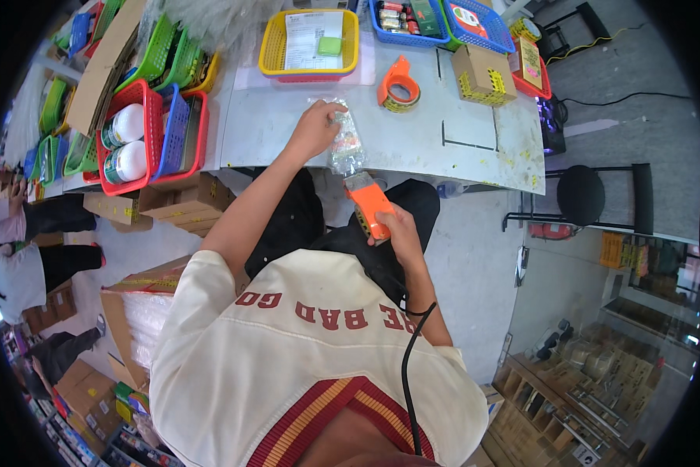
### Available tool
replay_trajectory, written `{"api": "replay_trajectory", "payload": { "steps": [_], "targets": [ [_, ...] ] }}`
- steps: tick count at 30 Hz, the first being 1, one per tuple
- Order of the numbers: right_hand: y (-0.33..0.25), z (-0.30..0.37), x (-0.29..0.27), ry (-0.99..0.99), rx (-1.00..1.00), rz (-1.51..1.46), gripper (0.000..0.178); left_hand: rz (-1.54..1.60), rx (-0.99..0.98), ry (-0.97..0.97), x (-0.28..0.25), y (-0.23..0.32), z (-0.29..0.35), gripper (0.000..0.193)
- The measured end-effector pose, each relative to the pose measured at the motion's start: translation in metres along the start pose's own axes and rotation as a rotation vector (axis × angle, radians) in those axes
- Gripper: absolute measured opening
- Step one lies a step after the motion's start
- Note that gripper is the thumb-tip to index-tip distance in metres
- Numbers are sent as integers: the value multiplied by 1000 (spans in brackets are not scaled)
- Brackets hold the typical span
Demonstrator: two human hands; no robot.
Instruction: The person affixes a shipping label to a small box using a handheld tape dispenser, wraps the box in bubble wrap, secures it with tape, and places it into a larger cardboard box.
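At the table's near edge lies a small package in clear plastic wrap. My left hand is closed on its upper left side, the fingers bent over the wrap. My right hand grips an orange tape dispenser just below the package, over my lap. The dispenser's front end is at the package's lower end; whether tape runs between them I cannot make out. A second orange tape dispenser, with a roll in it, rests on the table to the right.
A yellow basket with papers and a green item stands at the back. Blue baskets and a cardboard box are at the back right. To the left, a red basket holds white bottles. A black stool stands right of the table.
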State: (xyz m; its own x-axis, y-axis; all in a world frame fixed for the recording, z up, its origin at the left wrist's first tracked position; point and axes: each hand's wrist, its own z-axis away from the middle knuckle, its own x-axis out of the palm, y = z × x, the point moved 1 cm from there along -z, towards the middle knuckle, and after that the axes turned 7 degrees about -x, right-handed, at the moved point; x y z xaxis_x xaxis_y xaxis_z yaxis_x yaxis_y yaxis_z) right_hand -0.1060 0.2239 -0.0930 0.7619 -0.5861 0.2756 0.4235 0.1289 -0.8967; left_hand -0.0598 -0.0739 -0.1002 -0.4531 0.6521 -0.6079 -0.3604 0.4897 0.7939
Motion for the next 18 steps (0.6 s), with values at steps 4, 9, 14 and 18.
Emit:
{"api": "replay_trajectory", "payload": {
  "steps": [4, 9, 14, 18],
  "targets": [
    [8, 3, -4, 0, -11, -17, 31, -416, 395, -213, -18, 20, 24, 91],
    [14, 4, -8, -8, -53, -59, 31, -701, 424, -327, -13, 14, 26, 113],
    [-12, 9, 3, 55, -144, -81, 52, -593, 446, -207, -2, -10, 26, 114],
    [-81, 20, 29, 4, -272, -8, 74, -324, 406, -100, -12, -6, 26, 109]
  ]
}}
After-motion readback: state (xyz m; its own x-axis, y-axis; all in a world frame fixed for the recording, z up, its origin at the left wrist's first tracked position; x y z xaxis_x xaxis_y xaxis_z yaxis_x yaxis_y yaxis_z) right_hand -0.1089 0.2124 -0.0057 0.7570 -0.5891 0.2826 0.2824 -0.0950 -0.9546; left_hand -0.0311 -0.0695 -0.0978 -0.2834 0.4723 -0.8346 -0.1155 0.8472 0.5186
